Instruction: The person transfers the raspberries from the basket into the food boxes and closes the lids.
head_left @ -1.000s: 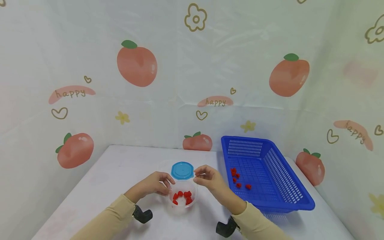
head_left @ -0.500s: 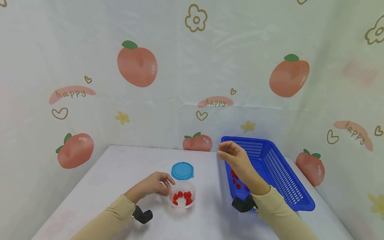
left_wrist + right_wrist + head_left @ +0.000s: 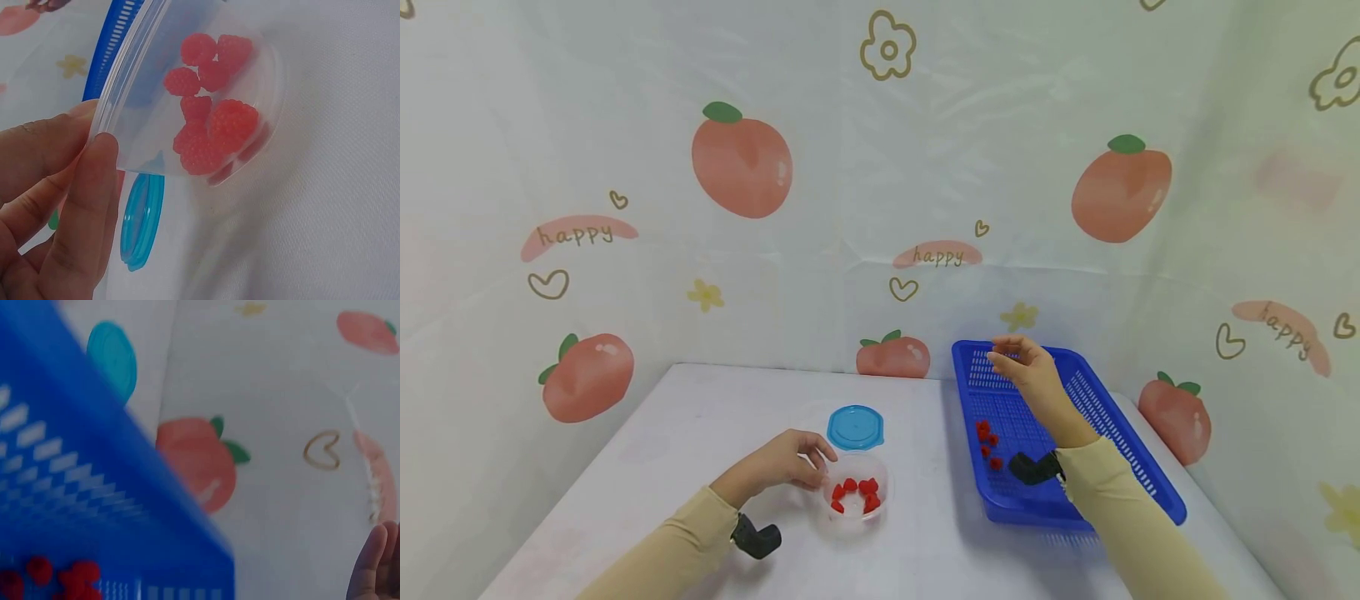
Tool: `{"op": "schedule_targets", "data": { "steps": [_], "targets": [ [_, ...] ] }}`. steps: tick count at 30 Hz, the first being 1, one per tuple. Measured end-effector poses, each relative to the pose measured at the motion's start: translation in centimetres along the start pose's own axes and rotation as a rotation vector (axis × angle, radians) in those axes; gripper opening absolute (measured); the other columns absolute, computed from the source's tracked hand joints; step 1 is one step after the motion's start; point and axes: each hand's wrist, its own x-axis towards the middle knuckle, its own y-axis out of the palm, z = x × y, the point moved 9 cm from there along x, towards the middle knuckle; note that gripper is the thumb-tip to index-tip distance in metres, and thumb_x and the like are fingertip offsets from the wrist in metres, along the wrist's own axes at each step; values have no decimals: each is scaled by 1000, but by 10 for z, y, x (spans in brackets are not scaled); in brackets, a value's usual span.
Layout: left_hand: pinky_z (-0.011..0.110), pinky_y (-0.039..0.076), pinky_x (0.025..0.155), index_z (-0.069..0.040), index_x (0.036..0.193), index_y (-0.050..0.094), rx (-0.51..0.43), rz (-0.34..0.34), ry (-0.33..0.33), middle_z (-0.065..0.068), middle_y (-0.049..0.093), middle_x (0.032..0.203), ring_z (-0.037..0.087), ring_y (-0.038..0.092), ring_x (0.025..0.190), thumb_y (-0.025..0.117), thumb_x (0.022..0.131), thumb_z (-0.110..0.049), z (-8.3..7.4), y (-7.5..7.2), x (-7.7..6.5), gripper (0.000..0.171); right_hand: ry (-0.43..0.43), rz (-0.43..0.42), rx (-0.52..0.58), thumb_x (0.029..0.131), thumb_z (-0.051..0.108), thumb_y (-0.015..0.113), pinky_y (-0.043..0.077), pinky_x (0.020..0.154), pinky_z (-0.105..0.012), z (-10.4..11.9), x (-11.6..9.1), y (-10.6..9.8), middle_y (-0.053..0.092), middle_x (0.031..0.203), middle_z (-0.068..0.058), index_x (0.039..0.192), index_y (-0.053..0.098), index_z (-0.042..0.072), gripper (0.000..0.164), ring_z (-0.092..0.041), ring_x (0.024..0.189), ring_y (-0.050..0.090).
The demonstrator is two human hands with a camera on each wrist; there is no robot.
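Note:
My left hand (image 3: 781, 463) pinches the rim of a clear plastic bowl (image 3: 147, 134) between thumb and fingers; the bowl stands on the table. Several red raspberries (image 3: 234, 125) lie in it, seen through the wall in the left wrist view. Over the far part of a blue plastic basket (image 3: 1037, 511) hangs my right hand (image 3: 1033, 380), fingers loosely bent and nothing seen in them. Several more raspberries (image 3: 996, 463) lie along the basket's left side. Part of the basket floor is hidden behind the right hand and forearm.
A round blue lid (image 3: 855, 427) lies flat on the white table (image 3: 722, 400), just behind the bowl. A printed cloth backdrop (image 3: 820, 317) rises behind the table. Each wrist carries a black camera mount (image 3: 756, 537).
My right hand has moved from beside the bowl and lid to the right and away, to above the basket. The left hand stays on the bowl's rim.

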Motion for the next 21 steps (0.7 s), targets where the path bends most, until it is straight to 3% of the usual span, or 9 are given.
{"op": "schedule_targets", "data": {
  "steps": [6,10,13,17,21],
  "targets": [
    [34,60,72,-4,104,66,5,-8,-9,7,60,85,16,64,74,75,79,-2,0,-1,-1,27,-20,11,-143,94,24,63,54,85,-21,-20,13,-18,57,105,6,122,53,0,38,-2,95,60],
    [34,60,72,-4,105,66,10,-12,-14,7,60,86,17,64,74,75,79,-3,0,-1,-1,27,33,55,-248,95,24,62,53,95,-40,-40,19,-24,57,113,-9,127,50,-5,45,-21,105,61],
    [34,60,72,-4,105,66,7,-11,-14,7,60,86,17,63,74,75,79,-3,0,-1,-1,27,86,109,-309,95,23,62,50,97,-50,-57,22,-25,56,117,-17,128,50,-6,46,-26,104,60],
    [34,60,72,-4,105,66,-2,-3,-9,7,60,86,17,63,74,75,79,-2,0,0,0,27,111,185,-353,94,19,63,53,92,-50,-73,23,-24,58,111,-17,124,52,-10,43,-20,97,60],
    [34,60,72,-4,105,66,-3,-3,-7,7,60,86,17,64,74,75,79,-2,2,0,1,27,124,258,-385,93,14,63,55,87,-49,-82,20,-17,59,105,-17,118,54,-11,36,-24,94,62]
  ]
}}
